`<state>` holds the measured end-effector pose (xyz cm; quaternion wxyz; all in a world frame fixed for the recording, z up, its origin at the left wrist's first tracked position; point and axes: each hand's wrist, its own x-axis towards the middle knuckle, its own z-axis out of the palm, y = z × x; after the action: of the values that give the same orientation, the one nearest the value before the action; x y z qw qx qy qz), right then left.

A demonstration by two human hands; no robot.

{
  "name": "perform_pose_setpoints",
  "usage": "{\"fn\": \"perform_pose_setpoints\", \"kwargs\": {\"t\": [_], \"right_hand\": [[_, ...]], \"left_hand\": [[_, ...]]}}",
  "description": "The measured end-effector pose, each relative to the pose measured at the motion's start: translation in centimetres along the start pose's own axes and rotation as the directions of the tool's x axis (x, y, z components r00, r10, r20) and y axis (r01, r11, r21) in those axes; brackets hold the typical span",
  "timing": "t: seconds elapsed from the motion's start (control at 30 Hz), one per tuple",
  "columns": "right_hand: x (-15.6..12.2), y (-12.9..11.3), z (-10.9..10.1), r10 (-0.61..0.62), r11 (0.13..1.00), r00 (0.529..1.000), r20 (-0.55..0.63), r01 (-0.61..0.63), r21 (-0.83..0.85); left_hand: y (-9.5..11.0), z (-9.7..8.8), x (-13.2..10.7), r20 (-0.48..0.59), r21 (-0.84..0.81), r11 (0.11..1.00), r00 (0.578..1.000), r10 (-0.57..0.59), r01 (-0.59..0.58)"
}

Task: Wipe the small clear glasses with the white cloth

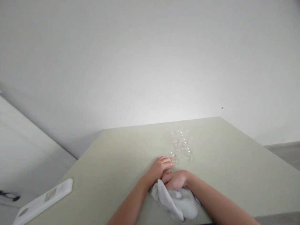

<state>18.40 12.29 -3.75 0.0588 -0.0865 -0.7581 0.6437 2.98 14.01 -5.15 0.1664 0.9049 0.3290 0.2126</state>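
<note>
Several small clear stemmed glasses stand in a close group toward the far side of the table. My left hand lies low over the tabletop with its fingers stretched out to the right. Its fingertips reach the round foot of the nearest glass; whether they press on it I cannot tell. Right beside it, my right hand is closed on a crumpled white cloth, which spreads toward the near edge of the table. The right fingertips are partly hidden by the cloth and the left hand.
The pale green table ends at a plain white wall. At the left edge lies a long white box-like object with a label. Further left, below the table, a dark looped item shows against a whitish surface.
</note>
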Motion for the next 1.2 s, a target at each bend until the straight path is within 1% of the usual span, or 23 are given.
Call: {"fn": "perform_pose_setpoints", "kwargs": {"t": [0.07, 0.2, 0.3, 0.4, 0.5, 0.57, 0.63, 0.73, 0.8, 0.83, 0.9, 0.97, 1.03, 1.1, 1.2], "right_hand": [[-0.1, 0.0, 0.0, 0.01, 1.0, 1.0, -0.013, -0.01, -0.011], [0.0, 0.2, -0.1, 0.098, 0.995, 0.995, 0.024, -0.098, -0.003], [0.0, 0.4, -0.2, 0.13, 0.991, 0.991, 0.033, -0.131, 0.013], [0.0, 0.3, -0.1, 0.104, 0.993, 0.994, 0.016, -0.104, 0.048], [-0.2, 0.0, 0.1, 0.059, 0.995, 0.998, -0.007, -0.058, 0.08], [-0.2, -0.3, 0.2, 0.051, 0.995, 0.998, -0.024, -0.049, 0.09], [-0.3, -0.5, 0.2, 0.08, 0.992, 0.996, -0.034, -0.077, 0.096], [-0.2, -0.9, 0.3, 0.141, 0.985, 0.989, -0.041, -0.136, 0.106], [-0.2, -1.0, 0.3, 0.129, 0.987, 0.991, -0.039, -0.125, 0.1], [-0.1, -1.0, 0.3, 0.11, 0.99, 0.993, -0.034, -0.106, 0.089], [0.0, -0.8, 0.1, 0.079, 0.996, 0.997, 0.002, -0.079, 0.043], [0.2, -0.4, 0.0, 0.083, 0.997, 0.996, 0.045, -0.083, -0.004], [0.3, 0.0, -0.1, 0.105, 0.994, 0.991, 0.077, -0.103, -0.023], [0.4, 0.3, -0.2, 0.113, 0.994, 0.99, 0.086, -0.112, -0.012], [0.4, 0.4, -0.1, 0.119, 0.993, 0.989, 0.09, -0.119, -0.007]], "left_hand": [[0.0, 0.3, 0.1, 0.032, 0.009, 1.0, 0.999, 0.014, -0.014], [-0.1, 1.0, 0.3, 0.089, 0.037, 0.999, 0.996, 0.025, -0.029], [-0.4, 1.4, 0.3, 0.058, 0.034, 0.998, 0.997, 0.052, -0.054], [-0.7, 1.7, 0.3, 0.026, 0.053, 0.997, 0.998, 0.061, -0.062], [-0.8, 1.8, 0.3, 0.062, 0.091, 0.994, 0.997, 0.051, -0.057], [-0.9, 1.9, 0.3, 0.087, 0.111, 0.993, 0.995, 0.04, -0.049], [-1.1, 2.0, 0.3, 0.08, 0.114, 0.992, 0.996, 0.037, -0.046], [-1.3, 2.2, 0.3, 0.041, 0.086, 0.994, 0.997, 0.058, -0.062], [-1.3, 2.2, 0.3, 0.026, 0.075, 0.995, 0.998, 0.059, -0.06], [-1.2, 2.1, 0.2, 0.021, 0.087, 0.996, 0.999, 0.034, -0.036], [-1.0, 1.9, 0.1, 0.001, 0.157, 0.984, 0.997, -0.082, 0.081], [-0.7, 1.5, -0.1, -0.032, 0.252, 0.938, 0.971, -0.239, 0.239], [-0.6, 1.2, -0.3, -0.039, 0.323, 0.885, 0.939, -0.341, 0.335], [-0.5, 1.0, -0.4, -0.017, 0.357, 0.865, 0.928, -0.373, 0.354], [-0.6, 0.8, -0.4, 0.013, 0.372, 0.862, 0.927, -0.375, 0.343]]}}
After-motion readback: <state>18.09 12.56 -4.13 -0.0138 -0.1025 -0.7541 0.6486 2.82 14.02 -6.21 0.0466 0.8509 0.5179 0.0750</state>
